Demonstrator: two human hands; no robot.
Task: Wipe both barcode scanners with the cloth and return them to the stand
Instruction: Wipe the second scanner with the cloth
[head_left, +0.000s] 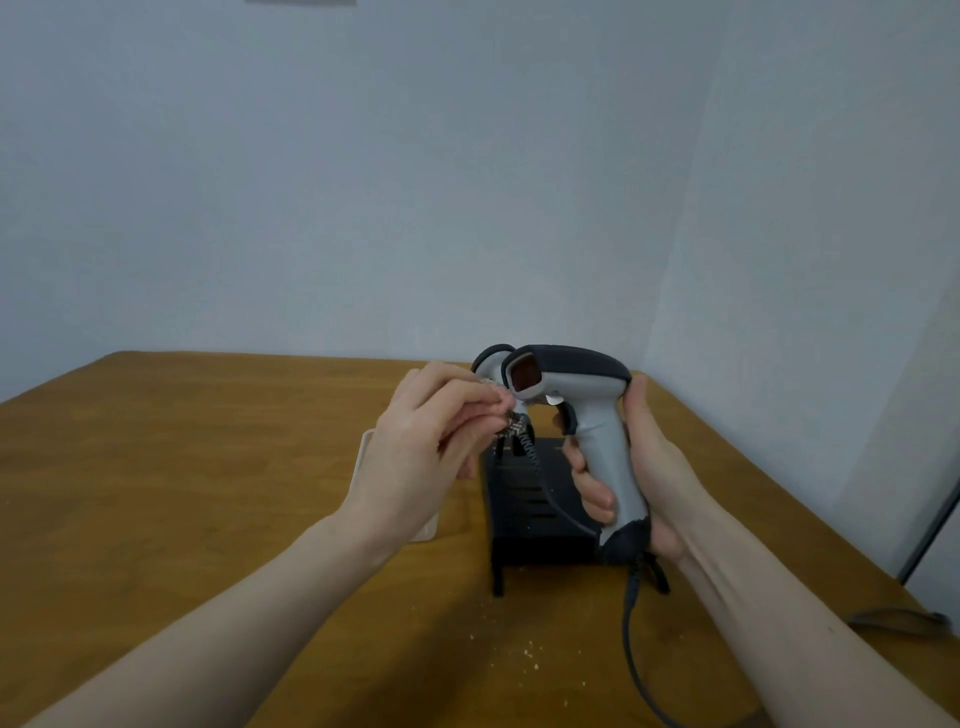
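Observation:
My right hand (662, 467) grips the handle of a grey barcode scanner (597, 415) with a dark top. The scanner is held upright above the table, its red window facing left. My left hand (421, 447) pinches a small checked piece, apparently the cloth (513, 425), just left of that window. A second grey scanner (491, 364) stands behind my left fingers, mostly hidden. Below both sits the black stand (530, 512). A coiled dark cable (531, 447) runs down in front of the stand.
The wooden table (208, 467) ends at a wall on the far side and right. A pale flat object (366, 457) lies under my left wrist. The held scanner's cable (629, 623) trails toward me. Crumbs (530, 652) dot the near table. A grey object (893, 618) lies at the right edge.

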